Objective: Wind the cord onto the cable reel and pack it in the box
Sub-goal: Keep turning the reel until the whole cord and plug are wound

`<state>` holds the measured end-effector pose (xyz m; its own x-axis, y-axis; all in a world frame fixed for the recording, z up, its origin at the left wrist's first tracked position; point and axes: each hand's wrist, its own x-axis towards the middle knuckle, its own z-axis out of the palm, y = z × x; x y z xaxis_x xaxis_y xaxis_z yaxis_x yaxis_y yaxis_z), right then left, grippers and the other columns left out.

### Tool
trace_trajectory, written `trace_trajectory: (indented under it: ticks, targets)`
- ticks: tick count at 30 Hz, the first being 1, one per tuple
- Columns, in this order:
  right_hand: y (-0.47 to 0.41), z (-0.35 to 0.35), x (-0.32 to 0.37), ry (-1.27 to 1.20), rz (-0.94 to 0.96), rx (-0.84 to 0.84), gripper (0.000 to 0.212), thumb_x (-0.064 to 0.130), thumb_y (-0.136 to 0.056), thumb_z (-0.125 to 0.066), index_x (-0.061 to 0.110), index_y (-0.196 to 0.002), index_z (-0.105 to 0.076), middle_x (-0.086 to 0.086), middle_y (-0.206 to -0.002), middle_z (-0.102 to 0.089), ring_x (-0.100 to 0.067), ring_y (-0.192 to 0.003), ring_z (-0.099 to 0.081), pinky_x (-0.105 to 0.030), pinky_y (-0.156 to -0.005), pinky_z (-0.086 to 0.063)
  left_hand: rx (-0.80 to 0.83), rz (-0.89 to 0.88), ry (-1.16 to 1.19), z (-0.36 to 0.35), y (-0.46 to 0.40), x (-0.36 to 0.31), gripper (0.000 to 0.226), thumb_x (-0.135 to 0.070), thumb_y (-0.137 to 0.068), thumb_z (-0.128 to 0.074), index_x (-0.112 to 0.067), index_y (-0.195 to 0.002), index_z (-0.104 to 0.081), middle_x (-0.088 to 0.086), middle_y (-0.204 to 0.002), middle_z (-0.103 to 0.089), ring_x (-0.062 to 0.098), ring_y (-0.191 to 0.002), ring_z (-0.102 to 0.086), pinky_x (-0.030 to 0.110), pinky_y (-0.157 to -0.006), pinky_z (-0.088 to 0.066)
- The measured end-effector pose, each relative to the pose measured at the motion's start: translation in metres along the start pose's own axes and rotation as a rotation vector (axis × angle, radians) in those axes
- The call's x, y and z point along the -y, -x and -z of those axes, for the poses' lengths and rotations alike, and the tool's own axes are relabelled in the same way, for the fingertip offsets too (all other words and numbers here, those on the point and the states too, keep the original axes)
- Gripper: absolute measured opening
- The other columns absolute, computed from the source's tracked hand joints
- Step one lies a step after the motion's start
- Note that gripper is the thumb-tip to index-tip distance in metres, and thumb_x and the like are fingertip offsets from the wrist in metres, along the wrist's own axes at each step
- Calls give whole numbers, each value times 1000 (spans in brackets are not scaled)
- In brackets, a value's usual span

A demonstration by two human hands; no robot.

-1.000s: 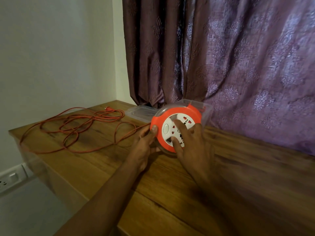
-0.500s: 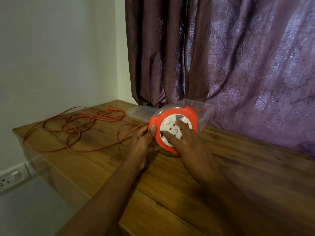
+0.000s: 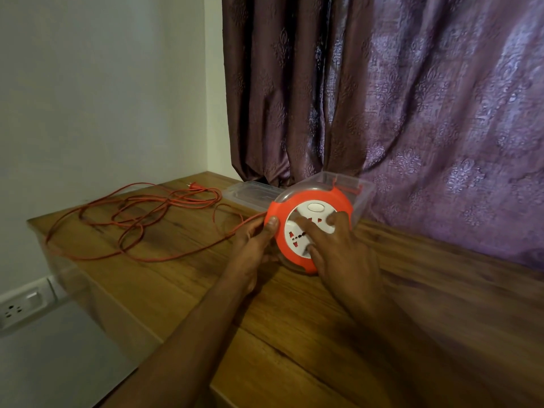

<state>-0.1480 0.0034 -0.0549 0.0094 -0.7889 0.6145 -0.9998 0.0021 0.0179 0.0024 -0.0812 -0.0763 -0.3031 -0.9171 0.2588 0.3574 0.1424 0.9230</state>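
An orange cable reel (image 3: pixel 279 240) with a white socket face stands tilted on the wooden table (image 3: pixel 294 334). My left hand (image 3: pixel 253 245) grips its left rim, thumb on the orange edge. My right hand (image 3: pixel 338 254) lies on the white face with fingers spread and pressing. The orange cord (image 3: pixel 141 219) runs from the reel's left side into loose loops across the table's left part, its plug (image 3: pixel 194 187) near the far corner. A clear plastic box (image 3: pixel 362 192) stands just behind the reel.
The box's clear lid (image 3: pixel 250 194) lies flat to the left of the box. A purple patterned curtain (image 3: pixel 412 98) hangs behind the table. A wall socket (image 3: pixel 20 304) sits low at the left, below the table edge.
The white socket face has turned under my right hand, whose fingers have shifted round it. My left hand stays on the rim. The cord loops look much the same.
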Motion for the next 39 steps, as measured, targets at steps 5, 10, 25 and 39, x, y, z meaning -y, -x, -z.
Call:
trace_trajectory:
  ticks: [5,10,25,39]
  targets:
    - [-3,-4,0,-37,-147,-56,61,65,-83,-51,50,-137,-29,0,-108,-54,-27,-78,-65,-35,-58,-53,30,-9,-7,-2,1,1,22,-45,-81,-64,-34,-92,-79,-3,-96,-81,15,-85,-78,33,-61,-63]
    - [-5,-6,-1,-251,-299,-130,57,73,-75,-51,43,-122,-38,2,-88,-70,-25,-79,-67,-34,-62,-52,39,-32,-31,-1,2,3,37,-45,-85,-63,-22,-114,-71,2,-109,-78,22,-96,-77,35,-66,-63]
    - [-2,2,6,-77,-20,-52,53,21,-89,-59,33,-137,-41,-8,-136,-41,-29,-108,-57,-39,-64,-55,-22,-26,-24,4,-1,2,29,-52,-83,-62,-34,-104,-73,-6,-86,-79,15,-85,-78,29,-61,-61]
    - [1,1,3,-11,-37,34,59,39,-92,-53,51,-142,-25,-7,-135,-41,-31,-94,-64,-36,-65,-52,16,-38,-35,3,1,3,32,-49,-83,-63,-30,-107,-71,0,-102,-79,20,-91,-77,32,-63,-62]
